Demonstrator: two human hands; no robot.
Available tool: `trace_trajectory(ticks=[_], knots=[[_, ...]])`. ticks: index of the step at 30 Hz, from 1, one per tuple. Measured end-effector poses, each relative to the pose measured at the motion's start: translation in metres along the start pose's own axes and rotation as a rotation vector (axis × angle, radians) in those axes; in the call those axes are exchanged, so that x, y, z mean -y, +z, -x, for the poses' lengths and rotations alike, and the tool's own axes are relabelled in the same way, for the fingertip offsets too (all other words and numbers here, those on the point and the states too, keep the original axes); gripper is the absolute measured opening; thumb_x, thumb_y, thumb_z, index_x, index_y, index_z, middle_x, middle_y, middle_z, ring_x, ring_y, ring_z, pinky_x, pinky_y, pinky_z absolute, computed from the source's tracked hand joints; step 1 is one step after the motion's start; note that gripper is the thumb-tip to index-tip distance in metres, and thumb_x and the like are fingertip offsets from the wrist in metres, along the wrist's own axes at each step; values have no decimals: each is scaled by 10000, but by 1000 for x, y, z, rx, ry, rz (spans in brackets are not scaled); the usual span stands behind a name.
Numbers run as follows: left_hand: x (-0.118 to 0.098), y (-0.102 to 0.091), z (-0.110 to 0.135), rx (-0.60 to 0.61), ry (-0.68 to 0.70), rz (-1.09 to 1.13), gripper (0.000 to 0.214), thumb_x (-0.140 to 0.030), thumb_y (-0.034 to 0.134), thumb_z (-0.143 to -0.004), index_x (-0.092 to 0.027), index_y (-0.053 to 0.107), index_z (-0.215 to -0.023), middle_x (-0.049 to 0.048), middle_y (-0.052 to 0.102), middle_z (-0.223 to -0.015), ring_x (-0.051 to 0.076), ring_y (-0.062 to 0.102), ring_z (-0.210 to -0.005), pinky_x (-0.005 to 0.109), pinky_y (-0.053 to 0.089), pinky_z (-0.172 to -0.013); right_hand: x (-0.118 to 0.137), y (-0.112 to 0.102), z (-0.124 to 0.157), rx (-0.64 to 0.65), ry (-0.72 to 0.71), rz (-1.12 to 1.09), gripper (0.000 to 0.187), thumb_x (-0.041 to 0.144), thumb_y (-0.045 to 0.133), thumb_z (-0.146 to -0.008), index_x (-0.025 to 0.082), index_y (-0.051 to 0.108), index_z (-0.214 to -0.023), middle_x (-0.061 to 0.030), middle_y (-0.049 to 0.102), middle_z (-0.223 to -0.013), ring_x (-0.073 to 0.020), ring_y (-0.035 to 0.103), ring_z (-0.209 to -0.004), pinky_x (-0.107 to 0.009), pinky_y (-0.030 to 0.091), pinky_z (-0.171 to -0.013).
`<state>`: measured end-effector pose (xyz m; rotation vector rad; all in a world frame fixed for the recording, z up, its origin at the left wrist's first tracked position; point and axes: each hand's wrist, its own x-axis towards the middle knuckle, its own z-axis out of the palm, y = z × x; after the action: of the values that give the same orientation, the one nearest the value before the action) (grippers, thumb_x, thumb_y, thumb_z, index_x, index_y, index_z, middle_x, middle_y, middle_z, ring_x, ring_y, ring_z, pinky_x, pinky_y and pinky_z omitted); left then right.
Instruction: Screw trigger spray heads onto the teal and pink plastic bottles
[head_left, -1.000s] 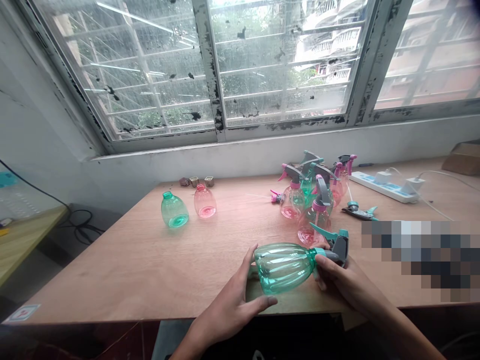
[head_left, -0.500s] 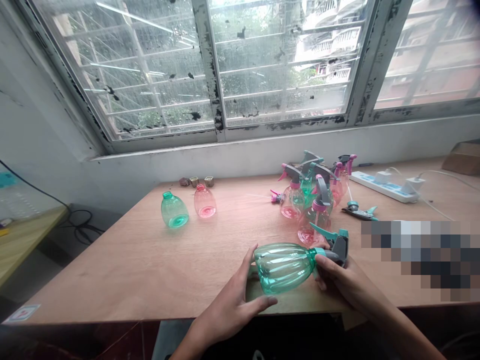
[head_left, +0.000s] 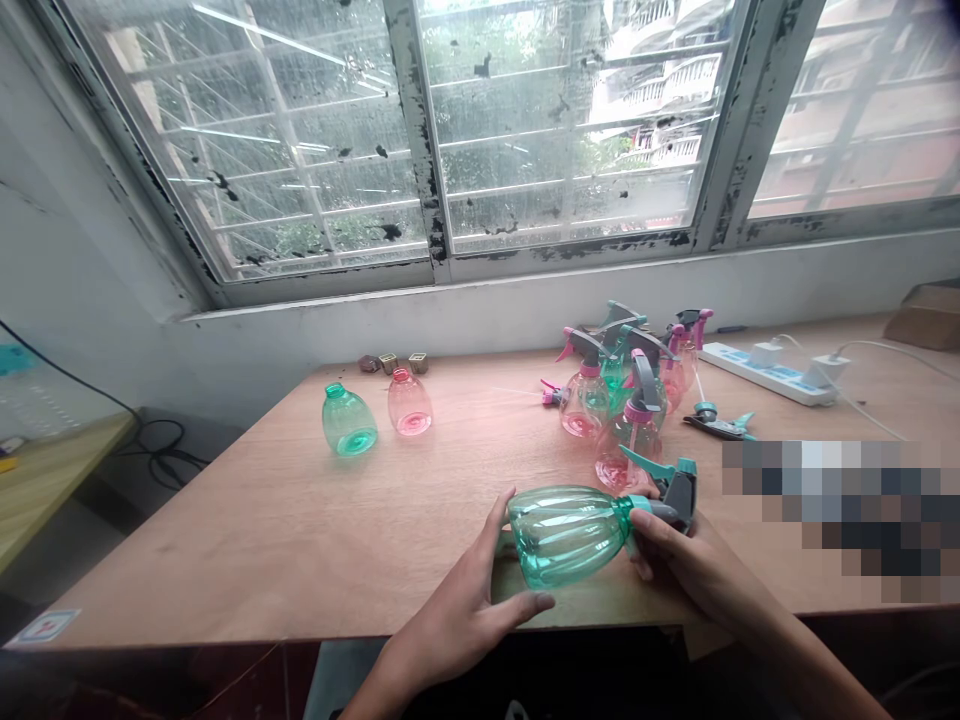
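Observation:
A clear teal spray bottle (head_left: 566, 533) lies on its side near the front edge of the wooden table (head_left: 300, 520). My left hand (head_left: 469, 590) cups its base, fingers and thumb wrapped round the wide end. At the bottle's neck my right hand (head_left: 686, 565) grips the grey and teal trigger head (head_left: 671, 490). The bottle is held a little above the table top.
Two capless bottles, a teal bottle (head_left: 346, 422) and a pink bottle (head_left: 409, 404), stand at centre left. Several assembled pink and teal sprayers (head_left: 626, 385) cluster behind my hands. A loose trigger head (head_left: 720, 422), a white power strip (head_left: 772, 372) and a cardboard box (head_left: 926, 315) lie to the right.

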<state>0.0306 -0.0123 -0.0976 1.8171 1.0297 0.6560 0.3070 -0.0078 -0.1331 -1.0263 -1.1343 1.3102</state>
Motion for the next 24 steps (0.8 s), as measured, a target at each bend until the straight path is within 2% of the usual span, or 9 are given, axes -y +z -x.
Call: trace_trajectory(ticks=[4,13,24], knots=[[0,0,0,-3,-10,0,1025,-283,762,-880,-296,92,-1655,100,285,-1703,355,234,-1572,551,173,-1299,-2,-4,-2,28,11,9,421,603,732,-868,219,567,-915,31,631,-586,-149,505,-502,-274,349,-525],[0,-1,0,17,-29,-5,1030,-299,753,-889,-304,64,-1654,60,245,-1718,294,209,-1584,464,164,-1312,-6,-8,-3,58,16,34,405,592,696,-908,214,548,-906,25,633,-604,-137,500,-517,-272,342,-529],[0,-1,-1,18,-23,3,1036,-297,752,-889,-301,54,-1655,74,285,-1701,305,222,-1579,487,176,-1305,-7,-8,-4,59,11,37,400,582,700,-910,210,554,-912,22,648,-620,-131,515,-517,-274,364,-536]])
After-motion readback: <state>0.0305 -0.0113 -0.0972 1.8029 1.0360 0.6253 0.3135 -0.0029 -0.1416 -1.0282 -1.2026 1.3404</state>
